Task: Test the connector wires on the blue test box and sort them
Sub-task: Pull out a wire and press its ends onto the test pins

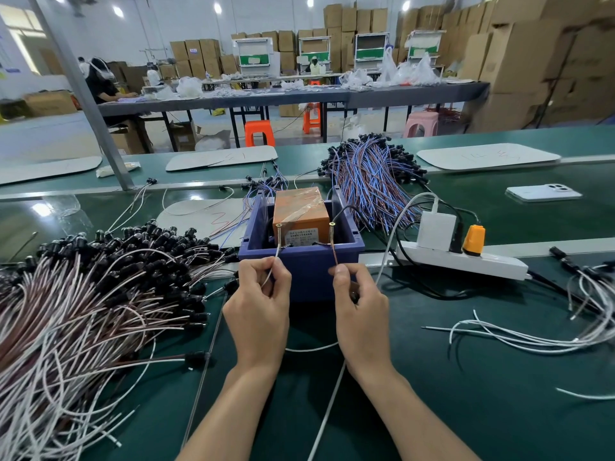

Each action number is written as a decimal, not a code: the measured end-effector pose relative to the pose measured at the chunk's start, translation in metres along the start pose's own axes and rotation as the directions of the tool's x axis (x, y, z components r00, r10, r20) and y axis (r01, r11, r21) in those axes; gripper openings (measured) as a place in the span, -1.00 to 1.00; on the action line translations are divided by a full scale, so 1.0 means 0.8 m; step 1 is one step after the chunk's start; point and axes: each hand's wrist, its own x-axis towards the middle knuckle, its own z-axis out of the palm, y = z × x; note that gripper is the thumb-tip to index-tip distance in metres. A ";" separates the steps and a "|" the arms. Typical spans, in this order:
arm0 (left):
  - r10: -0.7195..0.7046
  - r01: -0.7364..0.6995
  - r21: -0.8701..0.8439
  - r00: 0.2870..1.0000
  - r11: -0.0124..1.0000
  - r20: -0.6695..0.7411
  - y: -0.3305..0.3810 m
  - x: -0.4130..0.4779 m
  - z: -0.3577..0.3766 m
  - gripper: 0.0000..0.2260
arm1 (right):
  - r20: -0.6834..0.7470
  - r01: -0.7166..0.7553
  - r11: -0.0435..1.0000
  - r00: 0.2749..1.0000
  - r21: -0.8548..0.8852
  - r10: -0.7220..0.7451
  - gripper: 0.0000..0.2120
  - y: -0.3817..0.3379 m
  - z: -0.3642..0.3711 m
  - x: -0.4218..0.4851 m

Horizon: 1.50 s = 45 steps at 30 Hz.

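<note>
**A:** Now, entry one: what is recorded at the middle of the table [482,410]?

**B:** One blue test box [301,261], open-topped, at 12 o'clock from both hands. An orange unit [299,211], taped across the top, is seated inside. Two brass screws are stood upright at the unit's near face: the left screw [279,233] and the right screw [331,231].

**A:** And the hands?

**B:** Left hand [259,311]: its grip is clamped on a white lead [274,259], which is pinched between thumb and fingertips. The lead's end is held at the foot of the left screw. Right hand [361,314]: its grip is clamped on a brown lead [334,256], pinched likewise and held at the foot of the right screw. Both hands are placed just in front of the box's near wall.

**A:** Stock on the table?

**B:** At 9 o'clock from the box, a large heap of white and brown wires [100,294] with black connectors is laid. At 1 o'clock, behind the box, a bundle of blue and red wires [369,174] is piled. At 4 o'clock, a few loose white wires [532,339] are spread.

**A:** Other items?

**B:** At 3 o'clock, just beside the box, there is a white power strip [492,264]. It is fitted with a white adapter [436,231] and an orange plug [474,239]. At 2 o'clock, well apart, a phone [545,193] is laid flat.
</note>
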 end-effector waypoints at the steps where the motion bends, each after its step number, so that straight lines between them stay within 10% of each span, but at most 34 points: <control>1: -0.001 0.001 0.000 1.000 1.000 0.002 0.000 0.000 0.000 -0.79 | 0.002 0.000 1.000 1.000 0.000 0.000 -0.81 0.000 0.000 0.000; 35: 0.008 -0.011 0.131 1.000 0.991 0.017 0.008 -0.008 -0.021 -0.91 | 0.057 -0.028 1.000 0.998 0.013 0.028 -0.70 -0.005 -0.012 -0.014; 45: -0.056 0.070 0.188 0.995 0.980 -0.083 0.040 -0.013 -0.058 -0.28 | -0.019 -0.190 0.959 0.980 0.209 0.198 -0.67 -0.042 -0.041 -0.028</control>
